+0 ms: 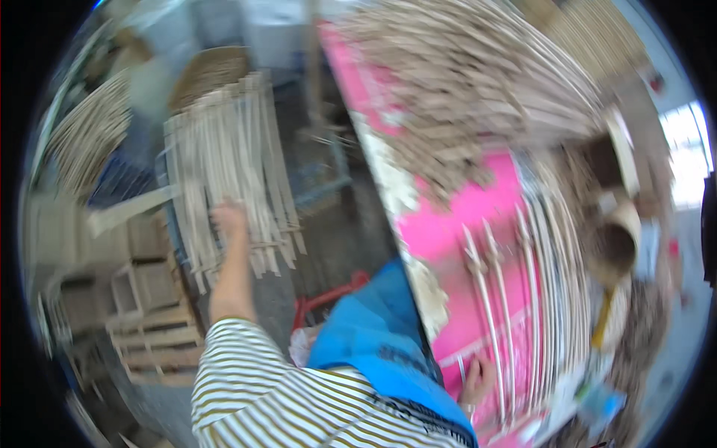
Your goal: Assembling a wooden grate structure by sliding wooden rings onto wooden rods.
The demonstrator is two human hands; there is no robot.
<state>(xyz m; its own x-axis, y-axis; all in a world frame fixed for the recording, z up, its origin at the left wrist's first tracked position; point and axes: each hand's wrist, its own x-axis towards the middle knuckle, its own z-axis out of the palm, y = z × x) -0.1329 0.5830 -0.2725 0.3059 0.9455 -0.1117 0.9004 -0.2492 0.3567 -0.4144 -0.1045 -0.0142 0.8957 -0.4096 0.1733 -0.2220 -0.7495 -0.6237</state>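
Observation:
My left hand [230, 218] reaches out over a stack of long, pale wooden strips [258, 164] on the left. Its fingers are blurred by motion, so whether they grip a strip cannot be told. On the right, my right hand [479, 377] rests at the near edge of a pink tabletop [441, 228], its fingers curled in. A short, thin, pale piece [461, 367] shows beside those fingers; what they hold, if anything, is unclear. Just right of that hand lie several long, slim rods [493, 299] with pointed, knobbed far ends.
A big heap of brown wooden strips [478, 82] covers the table's far part. More long strips [564, 276] lie along its right side, near a round open container [614, 243]. Wooden pallets [157, 347] and a red metal frame [328, 299] stand low on the left.

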